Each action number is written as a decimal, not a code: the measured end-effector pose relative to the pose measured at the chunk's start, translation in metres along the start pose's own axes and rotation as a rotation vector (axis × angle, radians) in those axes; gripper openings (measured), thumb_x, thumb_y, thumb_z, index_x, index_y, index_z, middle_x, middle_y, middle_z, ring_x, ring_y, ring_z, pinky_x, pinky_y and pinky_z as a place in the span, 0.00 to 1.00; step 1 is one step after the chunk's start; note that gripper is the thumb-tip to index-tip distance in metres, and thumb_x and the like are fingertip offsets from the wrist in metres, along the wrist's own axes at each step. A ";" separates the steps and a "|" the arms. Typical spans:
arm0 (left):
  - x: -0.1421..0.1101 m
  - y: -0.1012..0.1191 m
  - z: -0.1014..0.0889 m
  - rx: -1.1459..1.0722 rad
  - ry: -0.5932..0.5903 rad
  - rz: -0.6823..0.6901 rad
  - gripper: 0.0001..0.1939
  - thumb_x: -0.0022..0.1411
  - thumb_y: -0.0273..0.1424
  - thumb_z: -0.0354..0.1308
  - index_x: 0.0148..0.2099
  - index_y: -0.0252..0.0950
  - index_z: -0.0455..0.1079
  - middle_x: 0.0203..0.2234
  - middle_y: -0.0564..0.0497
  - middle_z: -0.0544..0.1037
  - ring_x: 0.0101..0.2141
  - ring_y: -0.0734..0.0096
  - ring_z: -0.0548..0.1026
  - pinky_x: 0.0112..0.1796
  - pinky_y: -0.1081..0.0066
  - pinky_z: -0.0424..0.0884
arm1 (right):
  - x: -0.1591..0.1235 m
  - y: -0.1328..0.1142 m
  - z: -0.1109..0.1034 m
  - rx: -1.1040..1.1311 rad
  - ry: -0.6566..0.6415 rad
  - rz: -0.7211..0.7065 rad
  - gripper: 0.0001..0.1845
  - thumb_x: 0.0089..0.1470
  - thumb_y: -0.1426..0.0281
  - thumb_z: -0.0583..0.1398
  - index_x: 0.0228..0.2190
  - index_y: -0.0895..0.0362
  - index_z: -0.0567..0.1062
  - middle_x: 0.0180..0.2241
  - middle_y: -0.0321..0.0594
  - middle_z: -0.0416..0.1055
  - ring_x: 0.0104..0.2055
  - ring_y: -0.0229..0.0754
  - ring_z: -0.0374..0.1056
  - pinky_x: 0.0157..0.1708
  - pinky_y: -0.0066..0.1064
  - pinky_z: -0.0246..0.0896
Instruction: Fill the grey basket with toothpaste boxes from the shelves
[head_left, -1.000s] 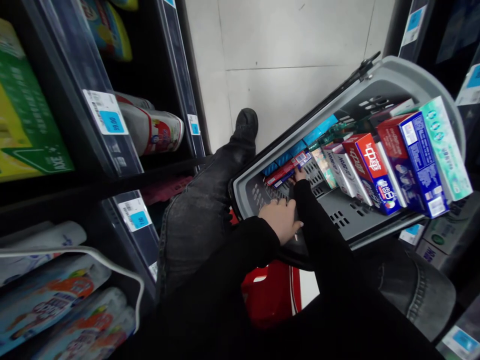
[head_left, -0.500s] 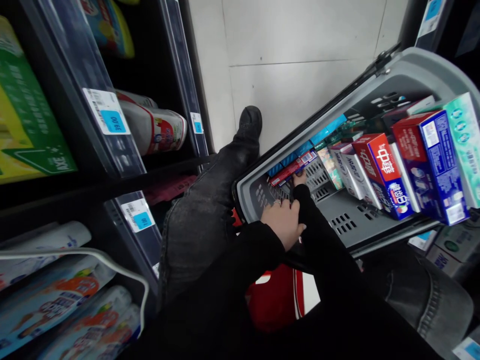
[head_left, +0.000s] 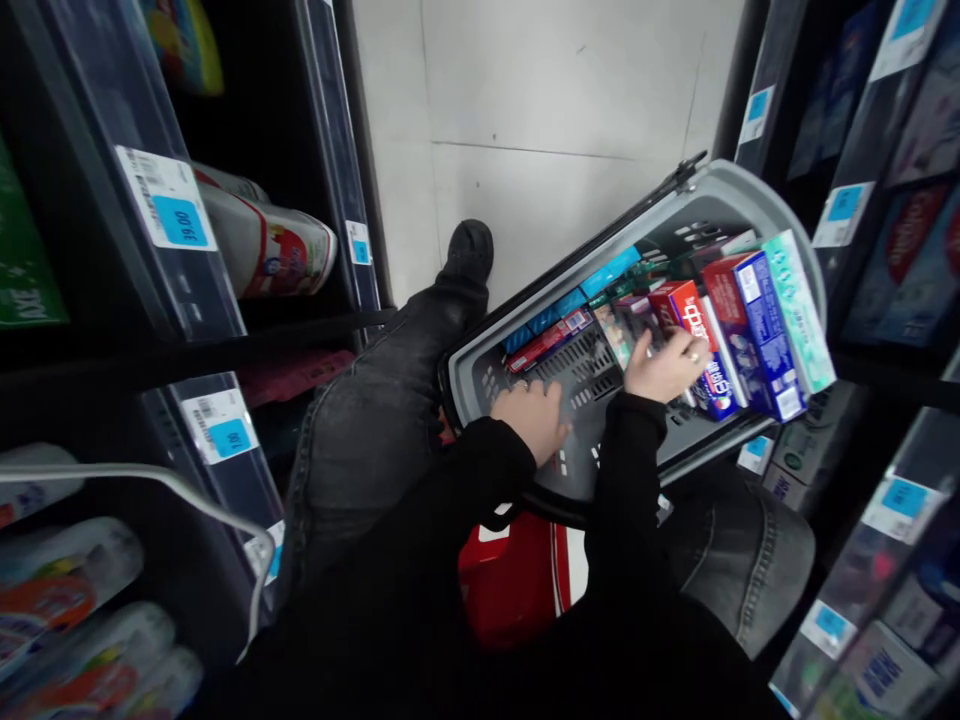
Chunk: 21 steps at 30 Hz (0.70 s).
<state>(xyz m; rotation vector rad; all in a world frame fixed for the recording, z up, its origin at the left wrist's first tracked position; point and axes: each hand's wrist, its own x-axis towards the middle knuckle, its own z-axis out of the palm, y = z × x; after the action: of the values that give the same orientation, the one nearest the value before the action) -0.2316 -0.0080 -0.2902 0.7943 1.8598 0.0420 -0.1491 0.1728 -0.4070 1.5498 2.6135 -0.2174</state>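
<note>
A grey shopping basket (head_left: 731, 178) with slotted walls stands between my legs, holding several toothpaste boxes. My right hand (head_left: 666, 368) is over the middle of the row, thumb on one side and bent fingers on the other, around the upright boxes beside the red-and-blue toothpaste box (head_left: 721, 385). The boxes under my palm are mostly hidden. My left hand (head_left: 531, 418) hovers over the basket's near left end, fingers loosely apart, holding nothing I can see. Just beyond it a flat red toothpaste box (head_left: 547, 340) lies along the far wall, near blue packs (head_left: 611, 272).
Shelves with price tags (head_left: 166, 200) run along the left, with a white bottle (head_left: 262, 245) lying on one. A white cable (head_left: 180, 488) hangs there. More shelves with boxes (head_left: 877, 670) stand at right. A red-and-white item (head_left: 510, 580) is below the basket; pale floor tiles (head_left: 525, 80) lie ahead.
My right hand has left the flat red box and moved right to the upright boxes. My left hand stays over the basket's near end. The view has shifted right.
</note>
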 end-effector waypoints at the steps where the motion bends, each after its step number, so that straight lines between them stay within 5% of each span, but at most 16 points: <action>1: 0.000 0.000 -0.001 -0.004 0.001 0.003 0.25 0.65 0.41 0.51 0.58 0.30 0.63 0.50 0.35 0.72 0.51 0.46 0.70 0.48 0.55 0.68 | 0.001 0.001 -0.017 -0.053 0.097 0.018 0.22 0.57 0.61 0.56 0.50 0.60 0.67 0.53 0.62 0.59 0.58 0.64 0.55 0.54 0.59 0.51; 5: 0.000 -0.001 -0.002 -0.016 -0.002 -0.013 0.25 0.65 0.40 0.51 0.58 0.29 0.63 0.52 0.34 0.71 0.52 0.46 0.70 0.48 0.55 0.68 | 0.003 0.002 -0.049 -0.154 0.164 0.052 0.26 0.51 0.65 0.62 0.50 0.63 0.66 0.51 0.63 0.60 0.55 0.64 0.55 0.53 0.57 0.51; 13: -0.001 -0.005 -0.004 -0.053 0.057 0.008 0.27 0.64 0.42 0.51 0.59 0.29 0.62 0.52 0.34 0.71 0.53 0.45 0.70 0.49 0.55 0.68 | 0.001 0.018 -0.052 -0.243 0.060 0.083 0.24 0.50 0.69 0.62 0.48 0.63 0.67 0.50 0.60 0.64 0.52 0.62 0.58 0.50 0.57 0.52; 21: 0.000 -0.007 -0.006 -0.041 0.073 0.002 0.28 0.64 0.43 0.52 0.60 0.29 0.62 0.53 0.35 0.71 0.52 0.46 0.71 0.49 0.55 0.69 | -0.019 0.016 -0.069 -0.216 -0.076 -0.162 0.20 0.50 0.67 0.61 0.44 0.62 0.66 0.46 0.57 0.65 0.48 0.57 0.62 0.48 0.49 0.57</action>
<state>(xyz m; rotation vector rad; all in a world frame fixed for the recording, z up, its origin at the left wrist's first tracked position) -0.2400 -0.0112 -0.2897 0.7755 1.9207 0.1109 -0.1266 0.1758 -0.3375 1.2389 2.6038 -0.0035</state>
